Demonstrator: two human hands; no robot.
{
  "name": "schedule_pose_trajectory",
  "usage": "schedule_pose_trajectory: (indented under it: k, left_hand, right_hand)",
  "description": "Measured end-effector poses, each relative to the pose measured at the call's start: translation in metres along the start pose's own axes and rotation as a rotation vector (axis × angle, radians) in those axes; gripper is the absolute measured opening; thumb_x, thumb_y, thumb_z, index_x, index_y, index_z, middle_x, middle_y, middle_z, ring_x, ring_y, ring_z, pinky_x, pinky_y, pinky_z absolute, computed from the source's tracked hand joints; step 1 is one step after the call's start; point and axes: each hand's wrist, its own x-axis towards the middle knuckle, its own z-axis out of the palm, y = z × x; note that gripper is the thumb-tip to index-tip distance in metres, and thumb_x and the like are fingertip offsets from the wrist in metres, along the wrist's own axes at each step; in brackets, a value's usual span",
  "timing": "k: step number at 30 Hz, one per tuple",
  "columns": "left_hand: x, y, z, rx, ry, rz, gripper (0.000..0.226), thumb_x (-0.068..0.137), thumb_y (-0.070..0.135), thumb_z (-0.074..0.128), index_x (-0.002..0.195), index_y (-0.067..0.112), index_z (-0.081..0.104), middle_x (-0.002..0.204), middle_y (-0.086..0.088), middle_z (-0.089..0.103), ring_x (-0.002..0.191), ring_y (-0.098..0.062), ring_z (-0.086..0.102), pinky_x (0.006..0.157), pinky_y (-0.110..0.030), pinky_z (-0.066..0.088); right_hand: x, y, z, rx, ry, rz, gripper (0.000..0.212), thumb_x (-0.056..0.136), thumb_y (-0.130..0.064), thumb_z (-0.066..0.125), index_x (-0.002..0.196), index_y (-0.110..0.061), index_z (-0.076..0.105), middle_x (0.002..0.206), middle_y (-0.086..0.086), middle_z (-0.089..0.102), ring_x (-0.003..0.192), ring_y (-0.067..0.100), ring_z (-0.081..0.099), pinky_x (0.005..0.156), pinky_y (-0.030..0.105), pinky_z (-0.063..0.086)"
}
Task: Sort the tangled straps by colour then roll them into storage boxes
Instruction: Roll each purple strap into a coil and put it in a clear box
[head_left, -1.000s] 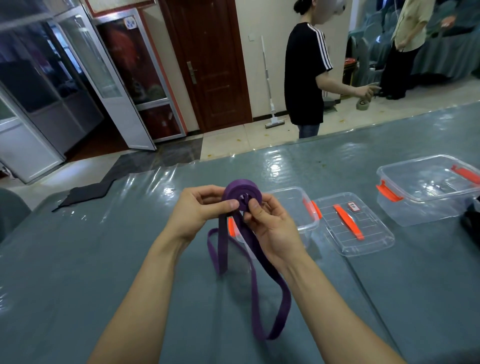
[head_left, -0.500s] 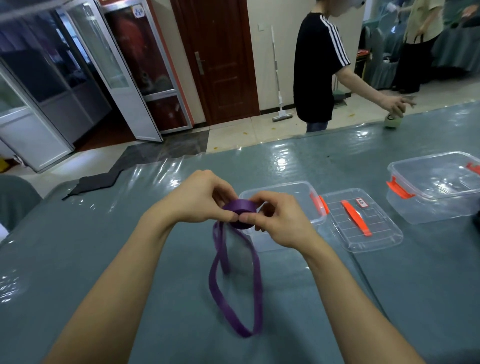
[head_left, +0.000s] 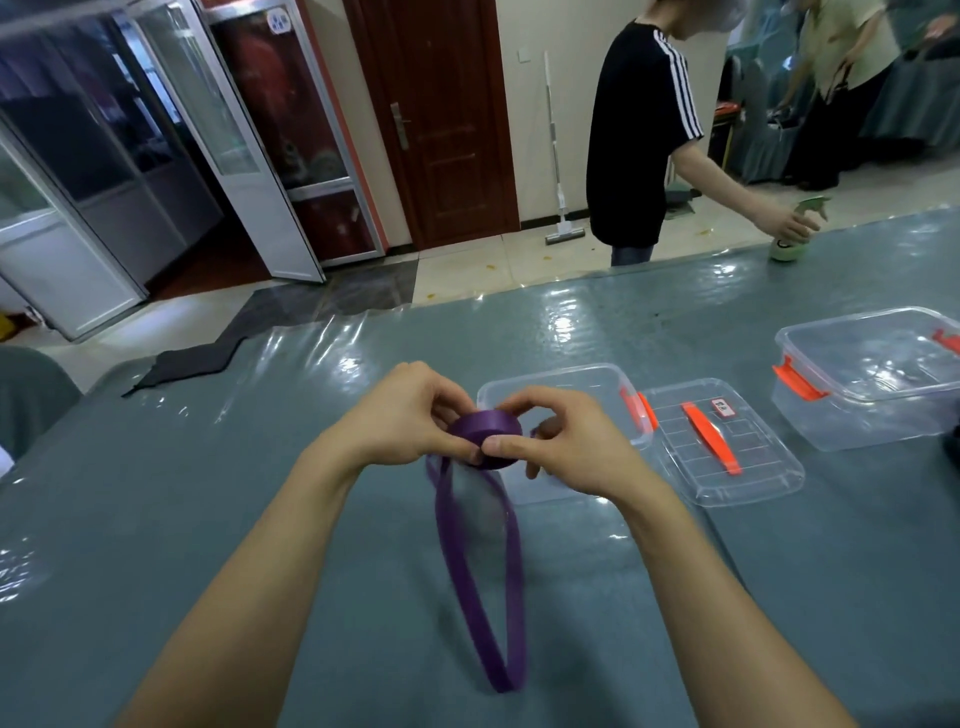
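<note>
I see my left hand (head_left: 410, 415) and right hand (head_left: 566, 441) both pinching the purple strap (head_left: 485, 436) roll, with an open box (head_left: 597, 376) at two o'clock.

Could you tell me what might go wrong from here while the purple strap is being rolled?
1. The purple woven strap is coiled but only pinched between the left hand and right hand; a slip could let it spring loose.
2. Its long unrolled loop hangs below the hands and might twist as it winds in.
3. The open clear plastic box sits behind the hands and could get nudged.
</note>
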Motion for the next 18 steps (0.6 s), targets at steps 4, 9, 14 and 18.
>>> schedule_pose_trajectory:
  k: [4, 9, 14, 18]
  left_hand:
    - [0.005, 0.014, -0.004, 0.263, -0.022, 0.016, 0.035, 0.069, 0.025, 0.103, 0.098, 0.027, 0.082, 0.085, 0.012, 0.084, 0.078, 0.001, 0.078, 0.084, -0.038, 0.066]
    - [0.008, 0.025, -0.007, 0.448, -0.038, 0.033, 0.058, 0.070, 0.036, 0.101, 0.114, 0.035, 0.063, 0.085, 0.016, 0.081, 0.078, 0.004, 0.072, 0.083, -0.041, 0.063]
    - [0.004, 0.016, -0.014, 0.197, 0.026, 0.088, 0.054, 0.071, 0.029, 0.103, 0.115, 0.033, 0.073, 0.092, 0.013, 0.083, 0.091, 0.000, 0.077, 0.090, -0.030, 0.063]
    - [-0.006, -0.002, -0.014, -0.178, 0.078, 0.112, 0.042, 0.074, 0.019, 0.101, 0.112, 0.017, 0.083, 0.105, -0.002, 0.085, 0.103, -0.020, 0.082, 0.099, -0.038, 0.064]
  right_hand:
    - [0.001, -0.001, 0.009, -0.166, 0.033, -0.067, 0.024, 0.087, -0.037, 0.090, 0.092, -0.026, 0.069, 0.075, -0.018, 0.073, 0.059, 0.011, 0.072, 0.060, 0.036, 0.056]
    - [0.001, -0.004, 0.012, -0.276, -0.034, -0.091, 0.035, 0.086, -0.050, 0.088, 0.108, -0.032, 0.069, 0.092, -0.014, 0.075, 0.072, 0.011, 0.073, 0.077, 0.045, 0.062]
    - [-0.001, -0.006, 0.006, 0.005, 0.097, -0.085, 0.024, 0.083, -0.030, 0.094, 0.098, -0.019, 0.079, 0.073, 0.004, 0.076, 0.065, 0.024, 0.076, 0.070, 0.048, 0.063]
    - [0.002, -0.020, -0.013, 0.348, 0.126, -0.070, 0.018, 0.085, -0.018, 0.092, 0.100, -0.020, 0.083, 0.083, 0.014, 0.081, 0.070, 0.035, 0.080, 0.070, 0.042, 0.066]
